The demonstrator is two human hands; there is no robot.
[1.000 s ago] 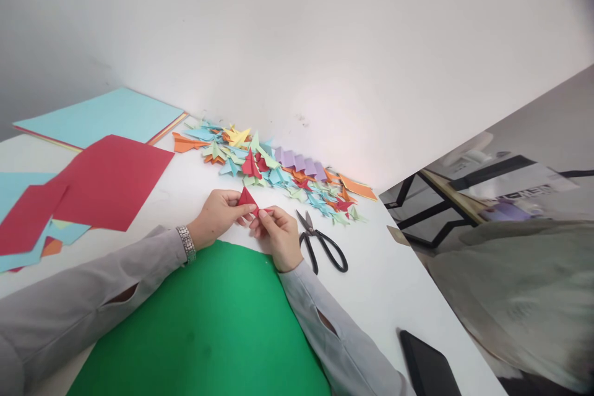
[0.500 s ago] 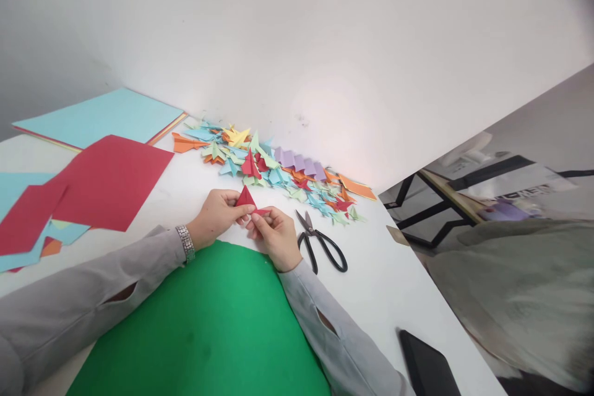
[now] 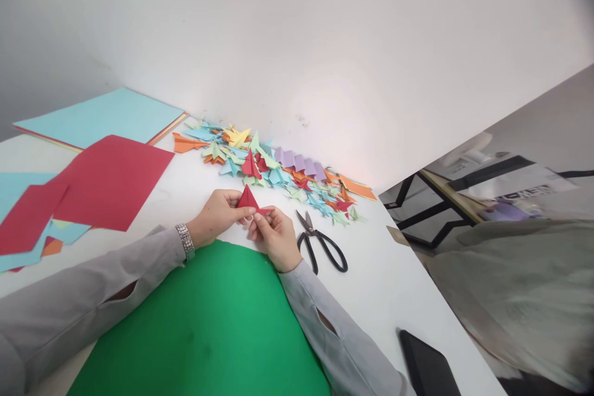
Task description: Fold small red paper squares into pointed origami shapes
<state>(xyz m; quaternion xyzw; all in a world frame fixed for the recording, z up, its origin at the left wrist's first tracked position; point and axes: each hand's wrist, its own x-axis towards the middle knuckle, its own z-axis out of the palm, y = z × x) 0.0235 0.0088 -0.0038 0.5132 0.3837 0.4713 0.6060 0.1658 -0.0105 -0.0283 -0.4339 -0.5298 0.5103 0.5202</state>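
White table [image 3: 366, 303] meets a pale wall [image 3: 297, 37] in the head view. Just beyond the green mat [image 3: 204, 315], the left hand [image 3: 216, 216] and right hand [image 3: 277, 236] hold one red paper piece [image 3: 247, 198], fingers pinched shut along its lower edge. Its tip is creased to a point; folding appears partial. Numerous folded shapes [image 3: 277, 177] along the wall appear complete; the large red sheet [image 3: 111, 182] lies unfolded.

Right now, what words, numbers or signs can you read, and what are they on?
Nothing can be read for sure.
Too blurred: dark lettering on the white thing in the background at right.
Too faint: a possible mark on the grey-green cloth.
None seen: red folded paper, scissors.
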